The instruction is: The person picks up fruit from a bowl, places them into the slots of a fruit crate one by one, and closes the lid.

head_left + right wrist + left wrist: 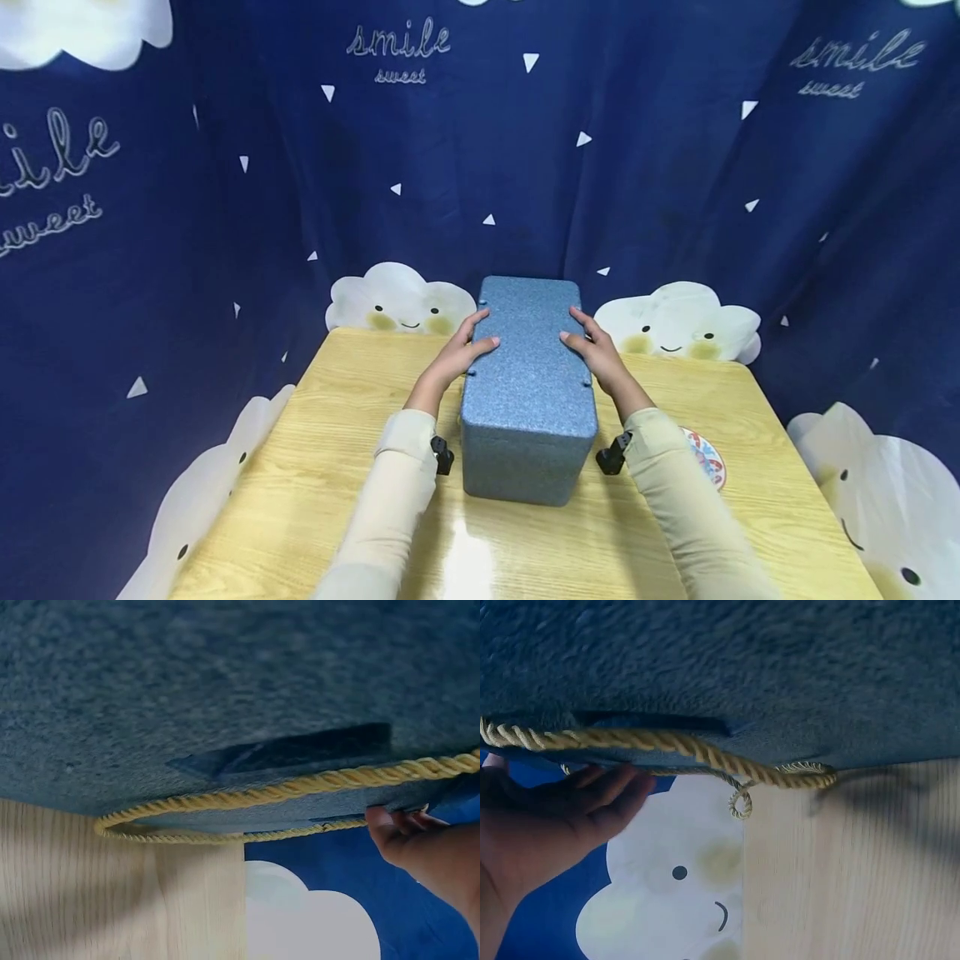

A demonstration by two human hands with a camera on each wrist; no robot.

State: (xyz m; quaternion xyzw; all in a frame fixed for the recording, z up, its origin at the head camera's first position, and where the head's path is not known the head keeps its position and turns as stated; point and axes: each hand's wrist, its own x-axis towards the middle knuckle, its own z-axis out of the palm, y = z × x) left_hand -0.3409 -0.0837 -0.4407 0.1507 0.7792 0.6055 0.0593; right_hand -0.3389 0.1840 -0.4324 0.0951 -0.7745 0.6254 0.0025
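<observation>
A speckled blue-grey foam box [517, 467] stands lengthwise on the table, its lid [529, 358] on top. My left hand [459, 350] grips the lid's left edge, thumb lying over the top and fingers along the side. Across from it, my right hand [600, 350] holds the right edge, its thumb likewise on top. A twisted gold rope [667, 742] runs along the box's left side, with a small loop hanging from it. Another yellow rope [300, 787] spans the right side, below a dark slot [300, 754]. Fingers of the right hand [427, 844] reach the box edge.
Beneath the box is a light wood-grain table [345, 400]. A round disc with a coloured pattern [707, 458] lies to the right, partly behind the right sleeve. A dark blue curtain [450, 150] with clouds and triangles surrounds the table's back and sides.
</observation>
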